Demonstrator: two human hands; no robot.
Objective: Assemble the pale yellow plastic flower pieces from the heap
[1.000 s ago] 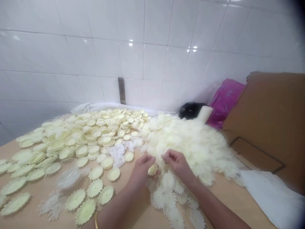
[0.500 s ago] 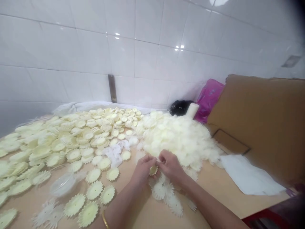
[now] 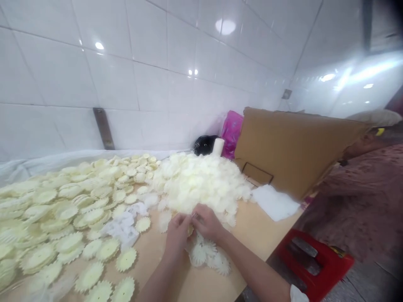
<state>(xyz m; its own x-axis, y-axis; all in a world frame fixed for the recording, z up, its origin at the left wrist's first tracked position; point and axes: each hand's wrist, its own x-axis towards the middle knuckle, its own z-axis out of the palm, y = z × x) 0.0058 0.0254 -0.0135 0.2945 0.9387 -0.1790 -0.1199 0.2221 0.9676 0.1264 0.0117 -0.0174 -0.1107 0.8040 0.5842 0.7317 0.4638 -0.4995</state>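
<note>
My left hand (image 3: 179,230) and my right hand (image 3: 206,223) meet fingertip to fingertip above the table, both closed in a pinch. Below the left fingertips a bit of a small pale yellow disc (image 3: 190,230) shows; the fingers cover most of it. What the right fingertips pinch is hidden. Several thin, whitish petal-edged discs (image 3: 201,253) lie loosely under and beside my right hand. Just beyond both hands rises a large heap of thin cream petal-like pieces (image 3: 195,180). Left of my hands, thicker pale yellow toothed discs (image 3: 126,259) lie singly and in stacks.
Crumpled white plastic (image 3: 122,228) lies among the discs. At the back are a black bundle (image 3: 204,144), a white roll (image 3: 218,147) and a pink bag (image 3: 232,130). A cardboard box (image 3: 289,147), white sheet (image 3: 275,202), red stool (image 3: 317,264) and a person (image 3: 365,201) are to the right.
The view has swung to the right, bringing the red stool and a person into sight. My hands keep their pinch close together, and less of the small yellow disc shows.
</note>
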